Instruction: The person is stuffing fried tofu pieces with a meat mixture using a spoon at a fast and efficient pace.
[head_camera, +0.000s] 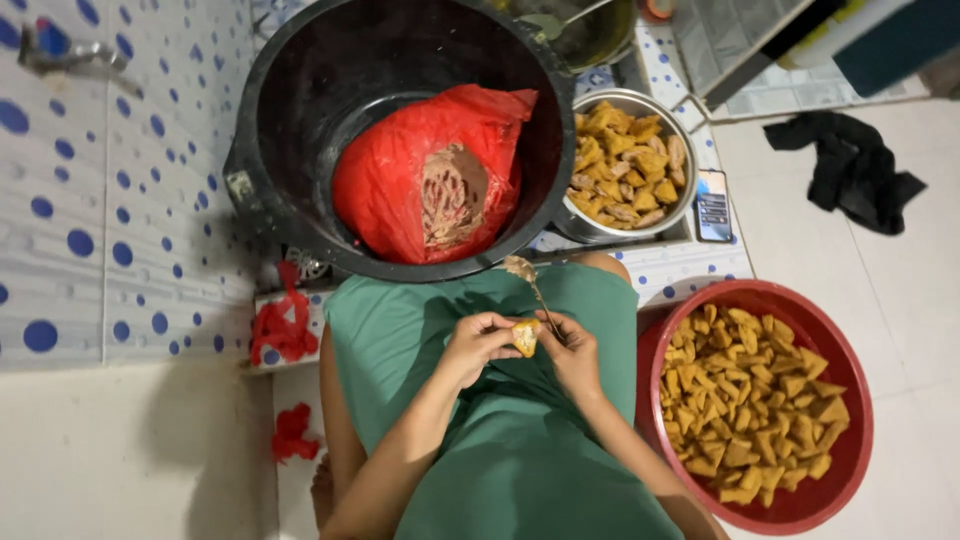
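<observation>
**A:** Where was the action at that moment?

**B:** Right over the lap. The left hand (478, 343) was clamped around a small golden tofu puff (525, 337), fingers curled under it. The right hand (572, 352) was closed on a spoon (532, 288), whose handle ran up and away from the puff, with a smear of filling on the bowl end.

**A:** And the filling itself?

**B:** Straight beyond the puff, in the big black basin (300, 120). A red plastic bag (400, 170) lay open inside it, with a brownish paste (452, 195) showing in the opening.

**A:** How far along did it look?

**B:** Hard to call exactly. Beyond the puff and to the right sat a metal pot (590, 228), heaped with pieces that looked plumper, some with filling showing. I'd judge those finished. To the right of the puff, down on the floor, a red bowl (850, 440) was loaded with flat golden triangles, apparently unfilled.

**A:** So plenty left?

**B:** By my reckoning, yes; the red bowl held at least as many as the pot. The puff in hand looked mid-stuffing, though I couldn't tell how full it was.
</observation>
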